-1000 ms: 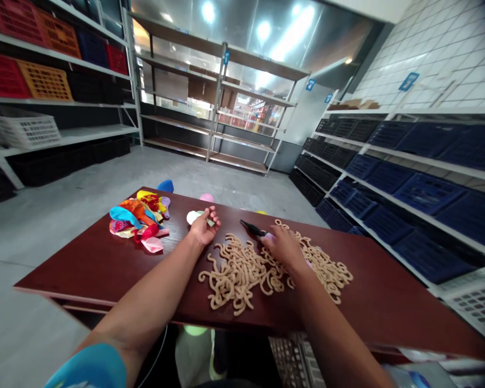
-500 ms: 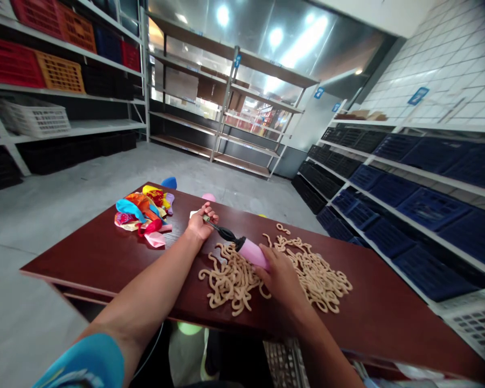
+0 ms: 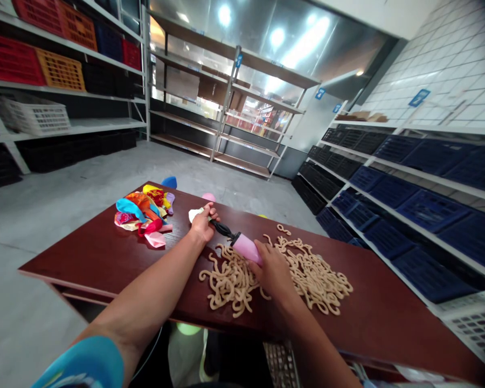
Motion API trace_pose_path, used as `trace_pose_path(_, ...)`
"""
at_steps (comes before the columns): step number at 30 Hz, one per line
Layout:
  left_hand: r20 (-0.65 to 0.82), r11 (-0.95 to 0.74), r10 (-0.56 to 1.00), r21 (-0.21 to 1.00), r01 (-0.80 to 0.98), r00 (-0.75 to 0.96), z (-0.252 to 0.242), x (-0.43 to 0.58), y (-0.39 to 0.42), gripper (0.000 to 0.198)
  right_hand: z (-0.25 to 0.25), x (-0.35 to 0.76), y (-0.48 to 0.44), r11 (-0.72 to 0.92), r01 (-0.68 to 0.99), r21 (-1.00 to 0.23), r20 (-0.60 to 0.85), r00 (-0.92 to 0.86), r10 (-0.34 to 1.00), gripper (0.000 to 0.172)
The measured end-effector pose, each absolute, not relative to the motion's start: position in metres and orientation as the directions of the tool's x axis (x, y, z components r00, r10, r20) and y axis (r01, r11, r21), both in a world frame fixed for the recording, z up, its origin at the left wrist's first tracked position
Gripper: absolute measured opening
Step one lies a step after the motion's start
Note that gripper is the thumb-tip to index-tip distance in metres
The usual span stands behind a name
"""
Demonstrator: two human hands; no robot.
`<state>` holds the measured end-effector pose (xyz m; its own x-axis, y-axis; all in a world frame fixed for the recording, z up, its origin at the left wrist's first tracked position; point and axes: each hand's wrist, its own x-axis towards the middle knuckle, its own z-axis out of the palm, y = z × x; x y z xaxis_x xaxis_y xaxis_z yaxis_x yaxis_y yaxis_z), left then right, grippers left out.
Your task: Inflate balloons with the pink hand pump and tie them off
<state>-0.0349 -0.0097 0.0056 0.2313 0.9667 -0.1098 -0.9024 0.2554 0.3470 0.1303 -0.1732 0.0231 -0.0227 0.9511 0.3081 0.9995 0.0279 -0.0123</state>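
— Where is the pump, seen from your side?
— The pink pump [image 3: 246, 248] is between my hands, above the tabletop [image 3: 97, 264], over the far part of the left heap of tan strands [image 3: 230, 285].
— Which way does it lie?
— Its long axis runs slantwise, from the pink barrel near me on the right to the black nozzle [image 3: 223, 230] farther off on the left. The nozzle points straight at my left hand [image 3: 203, 225].
— And which hand is nearer?
— My right hand [image 3: 272, 267] has the barrel, with its fingers wrapped about the back part. My left hand is the one at the nozzle end, palm turned partly up and fingers curled round a pale balloon [image 3: 194, 215], whose limp body shows on the side away from the pump.
— Is the tip inside the balloon's neck?
— I cannot tell; my left fingers hide that spot. The nozzle and the balloon lie roughly in line through my hand, that much I see.
— What else is about?
— A heap of bright balloons [image 3: 145, 213] lies beyond my left forearm, well apart from the pump, and the right heap of tan strands [image 3: 319, 275] spreads beside my right hand
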Motion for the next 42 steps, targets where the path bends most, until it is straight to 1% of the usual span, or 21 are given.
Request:
trace_pose_path(2,-0.149,0.213,0.974,0.349,-0.912,0.171,0.006,-0.033,-0.01,0.01,0.026,0.124,-0.17,0.02,1.0,-0.005,0.299,-0.018,0.954,0.048)
trace_pose_path(4,-0.182,0.2,0.972,0.327,-0.924,0.146,0.006,-0.033,-0.009,0.018,0.029,0.118,-0.166,0.017,1.0,0.002,0.283,-0.017,0.959,0.049)
trace_pose_path(7,-0.191,0.245,0.962,0.292,-0.925,0.195,0.004,-0.036,-0.007,0.022,0.032,0.111,-0.158,0.023,1.0,0.019,0.261,-0.027,0.965,0.048)
trace_pose_path(11,-0.185,0.3,0.949,0.264,-0.917,0.257,0.002,-0.039,-0.005,0.017,0.037,0.109,-0.145,0.07,0.996,0.05,0.233,-0.08,0.969,0.049)
trace_pose_path(14,-0.213,0.31,0.943,0.28,-0.908,0.256,0.001,-0.04,-0.004,0.019,0.038,0.115,-0.133,0.121,0.991,0.063,0.218,-0.132,0.967,0.05)
trace_pose_path(17,-0.239,0.271,0.95,0.318,-0.908,0.2,0.002,-0.041,-0.002,0.031,0.033,0.125,-0.123,0.163,0.986,0.047,0.232,-0.169,0.958,0.051)
trace_pose_path(20,-0.218,0.216,0.965,0.336,-0.917,0.147,0.003,-0.045,0.0,0.043,0.022,0.135,-0.118,0.144,0.989,0.033,0.262,-0.148,0.954,0.06)
trace_pose_path(23,-0.148,0.193,0.978,0.343,-0.919,0.15,0.006,-0.047,-0.002,0.049,0.012,0.14,-0.116,0.101,0.995,0.007,0.302,-0.098,0.948,0.068)
trace_pose_path(24,-0.121,0.184,0.981,0.355,-0.917,0.15,0.008,-0.047,-0.003,0.05,0.009,0.141,-0.116,0.1,0.995,-0.009,0.312,-0.092,0.946,0.067)
trace_pose_path(27,-0.05,0.138,0.99,0.427,-0.894,0.129,0.019,-0.043,-0.009,0.047,0.006,0.142,-0.116,0.105,0.992,-0.063,0.321,-0.08,0.944,0.052)
trace_pose_path(29,0.004,0.117,0.991,0.487,-0.866,0.136,0.03,-0.038,-0.013,0.036,0.007,0.143,-0.117,0.098,0.991,-0.09,0.337,-0.062,0.939,0.046)
trace_pose_path(31,0.04,0.117,0.985,0.545,-0.83,0.166,0.043,-0.034,-0.017,0.018,0.008,0.145,-0.117,0.092,0.989,-0.113,0.368,-0.044,0.929,0.043)
trace_pose_path(32,0.039,0.122,0.984,0.571,-0.811,0.175,0.049,-0.032,-0.019,0.011,0.009,0.145,-0.118,0.092,0.988,-0.125,0.381,-0.038,0.924,0.041)
trace_pose_path(33,0.02,0.128,0.985,0.595,-0.794,0.174,0.055,-0.031,-0.02,0.009,0.009,0.146,-0.118,0.093,0.986,-0.137,0.391,-0.033,0.92,0.04)
trace_pose_path(35,-0.048,0.139,0.989,0.633,-0.762,0.141,0.064,-0.028,-0.021,0.01,0.01,0.146,-0.118,0.098,0.982,-0.163,0.406,-0.024,0.913,0.038)
trace_pose_path(39,-0.147,0.186,0.982,0.68,-0.709,0.116,0.075,-0.025,-0.023,0.009,0.008,0.145,-0.118,0.111,0.971,-0.213,0.408,-0.015,0.913,0.043)
trace_pose_path(40,-0.148,0.191,0.981,0.691,-0.697,0.123,0.076,-0.024,-0.024,0.011,0.007,0.144,-0.118,0.113,0.968,-0.225,0.406,-0.012,0.914,0.044)
trace_pose_path(42,-0.112,0.173,0.985,0.709,-0.684,0.133,0.079,-0.021,-0.028,0.027,0.004,0.143,-0.116,0.121,0.96,-0.251,0.412,-0.007,0.911,0.044)
